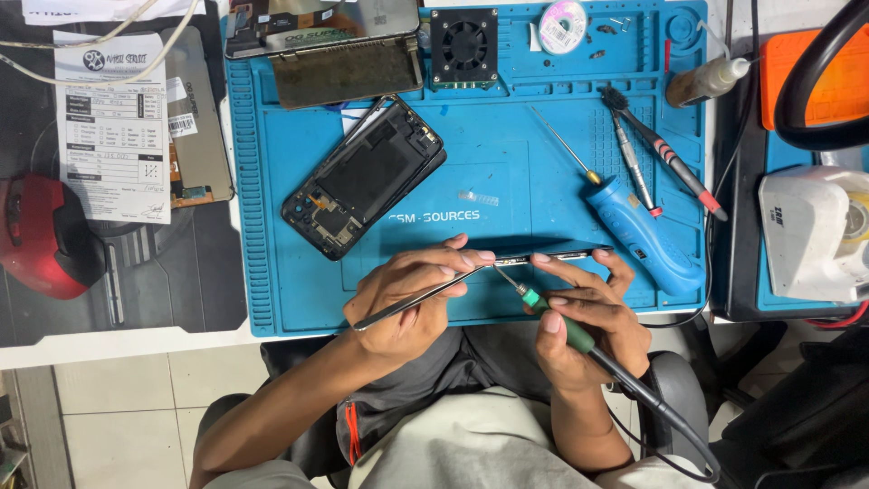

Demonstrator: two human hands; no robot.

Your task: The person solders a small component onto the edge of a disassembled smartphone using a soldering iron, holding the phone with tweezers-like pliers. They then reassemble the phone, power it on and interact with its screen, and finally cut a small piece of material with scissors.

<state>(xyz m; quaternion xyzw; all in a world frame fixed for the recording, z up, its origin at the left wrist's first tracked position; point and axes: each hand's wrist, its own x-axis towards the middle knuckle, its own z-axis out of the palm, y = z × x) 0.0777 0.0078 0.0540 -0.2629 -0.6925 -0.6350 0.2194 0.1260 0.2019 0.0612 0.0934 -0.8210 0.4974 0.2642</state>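
My left hand (409, 299) grips thin metal tweezers (412, 300), tips pointing right at the edge of a thin phone panel (552, 257) held on edge above the blue work mat (507, 181). My right hand (584, 317) holds a green-handled soldering iron (566, 326) like a pen, while its fingers also steady the panel. The iron's tip meets the panel's edge beside the tweezer tips. A black cable runs from the iron down to the lower right.
An opened black phone frame (364, 175) lies on the mat's left. A small fan (463, 47), solder reel (562, 25), blue electric screwdriver (638, 231), brush and driver (665, 158) lie further back. A red mouse (41, 235) and a paper form (113, 127) sit left.
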